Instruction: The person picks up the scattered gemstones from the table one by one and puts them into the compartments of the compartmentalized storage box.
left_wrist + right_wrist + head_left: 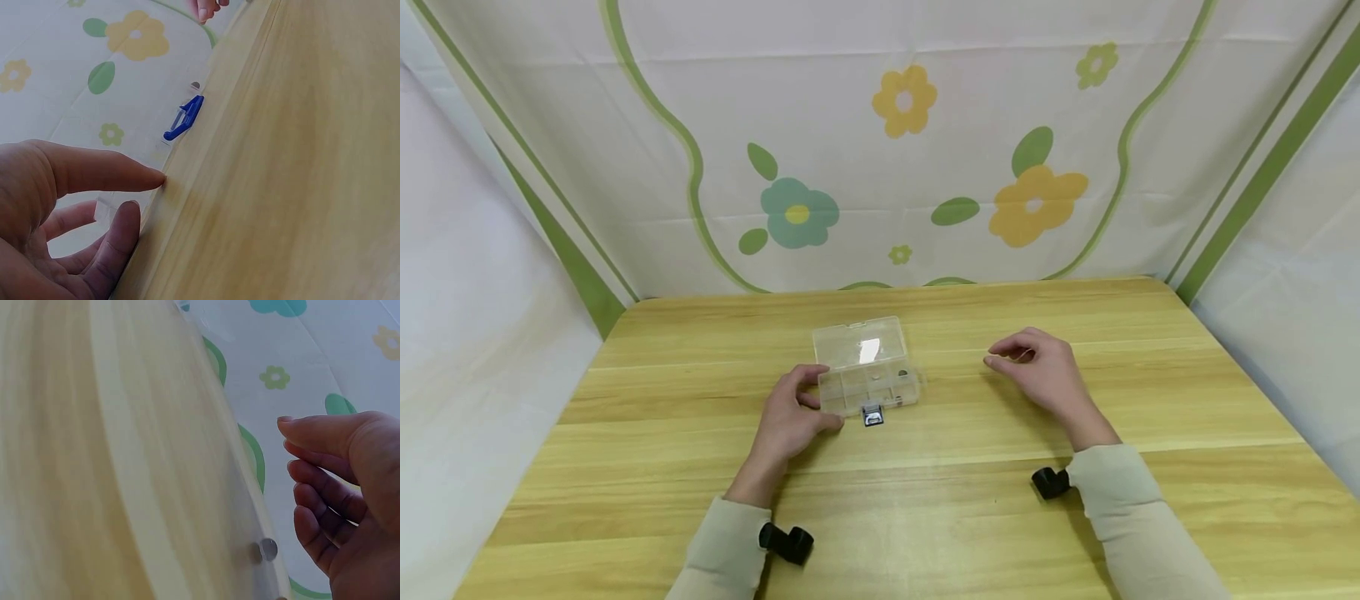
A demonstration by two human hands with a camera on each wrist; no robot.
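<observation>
A clear plastic compartment box [854,398] lies on the table with its lid [835,343] tipped back, away from the person. At its front a blue latch [184,119] hangs out. Small dark round pieces [902,373] sit in its right-hand compartments. My left hand [790,414] grips the left end, thumb at the front corner and fingers behind. To the right of the box, my right hand [1041,371] hovers over the table. Its fingers are loosely curled, thumb tip close to the index fingertip, and nothing shows between them in the right wrist view [350,481].
In the right wrist view a small grey round disc [269,549] appears near the table's far edge, below the hand. The wooden table [925,517] ends at a flowered curtain [955,158]. Black wrist cameras [786,543] stick out from both sleeves.
</observation>
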